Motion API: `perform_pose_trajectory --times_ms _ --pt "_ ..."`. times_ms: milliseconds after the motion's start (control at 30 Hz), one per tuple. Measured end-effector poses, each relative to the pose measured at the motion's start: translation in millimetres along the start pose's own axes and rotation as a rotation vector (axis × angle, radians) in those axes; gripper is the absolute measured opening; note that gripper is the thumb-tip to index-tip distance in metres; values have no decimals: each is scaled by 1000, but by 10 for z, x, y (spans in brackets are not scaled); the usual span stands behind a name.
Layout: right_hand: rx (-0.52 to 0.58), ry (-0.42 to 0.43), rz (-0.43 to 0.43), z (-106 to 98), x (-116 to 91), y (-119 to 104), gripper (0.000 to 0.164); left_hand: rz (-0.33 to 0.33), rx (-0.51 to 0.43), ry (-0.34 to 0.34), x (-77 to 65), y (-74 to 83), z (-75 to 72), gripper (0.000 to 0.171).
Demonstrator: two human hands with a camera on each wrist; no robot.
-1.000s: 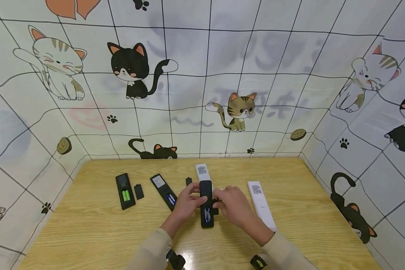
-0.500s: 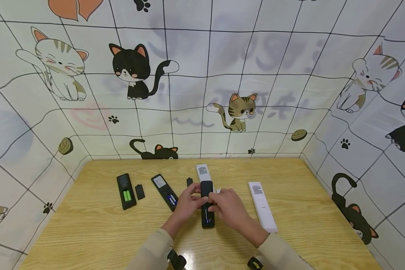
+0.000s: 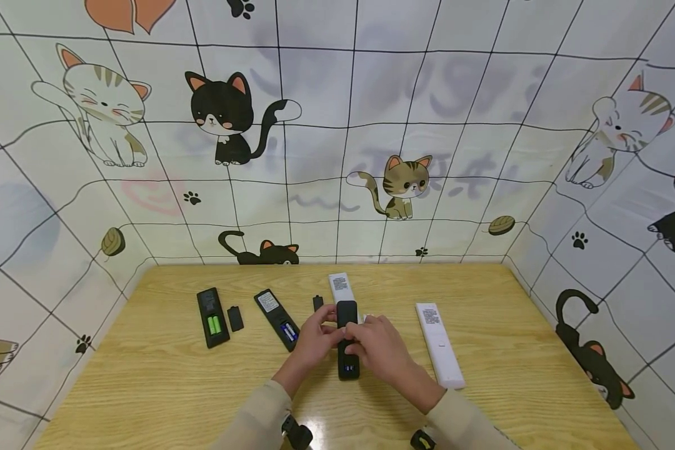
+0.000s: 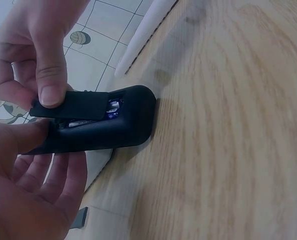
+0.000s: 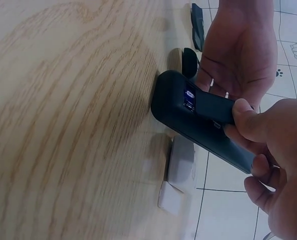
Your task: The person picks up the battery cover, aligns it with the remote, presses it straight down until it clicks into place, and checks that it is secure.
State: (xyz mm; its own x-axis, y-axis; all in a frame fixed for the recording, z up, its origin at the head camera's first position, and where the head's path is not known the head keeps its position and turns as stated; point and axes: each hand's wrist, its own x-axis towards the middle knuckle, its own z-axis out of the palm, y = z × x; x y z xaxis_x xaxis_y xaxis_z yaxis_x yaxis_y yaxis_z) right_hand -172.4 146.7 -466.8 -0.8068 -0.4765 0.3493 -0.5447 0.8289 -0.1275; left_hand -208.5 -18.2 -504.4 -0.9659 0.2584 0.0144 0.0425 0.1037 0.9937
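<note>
My left hand [image 3: 315, 340] grips a black remote control [image 3: 347, 312], tilted with its lower end at the wooden table and its back facing up. Between thumb and fingers, my right hand [image 3: 384, 350] pinches a black battery cover [image 4: 86, 106]. The cover lies over most of the battery compartment, slightly raised at the end I hold. Blue-and-silver batteries [image 4: 113, 109] show in the gap by the remote's lower end. In the right wrist view the cover's far edge stops short of the compartment's end.
To the left lie a black remote with green batteries [image 3: 205, 303], its loose cover [image 3: 235, 319], another black remote with blue batteries [image 3: 270, 306] and a second loose cover [image 3: 318, 302]. One white remote [image 3: 340, 283] lies behind my hands, another [image 3: 441, 350] at right.
My right hand has brought the battery cover from beside the remote onto its back and lowered it over the batteries, hiding most of them. My left hand keeps its grip.
</note>
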Motion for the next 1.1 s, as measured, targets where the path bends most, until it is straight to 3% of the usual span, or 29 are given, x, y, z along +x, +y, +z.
perform_pose_trajectory --times_ms 433,567,667,767,1100 --pt "-16 75 -2 76 -61 -1 22 -9 7 21 -52 8 14 43" --pt "-35 68 -13 115 -81 -1 22 -8 -5 22 -108 137 10 44" --pt "-58 62 -19 137 -92 -4 22 -5 -10 24 -107 132 10 46" --pt "-71 62 -15 145 -99 -9 23 -6 -7 27 -55 -6 16 48" --pt "-50 80 2 154 -107 0 22 22 10 31 -55 -15 -6 46"
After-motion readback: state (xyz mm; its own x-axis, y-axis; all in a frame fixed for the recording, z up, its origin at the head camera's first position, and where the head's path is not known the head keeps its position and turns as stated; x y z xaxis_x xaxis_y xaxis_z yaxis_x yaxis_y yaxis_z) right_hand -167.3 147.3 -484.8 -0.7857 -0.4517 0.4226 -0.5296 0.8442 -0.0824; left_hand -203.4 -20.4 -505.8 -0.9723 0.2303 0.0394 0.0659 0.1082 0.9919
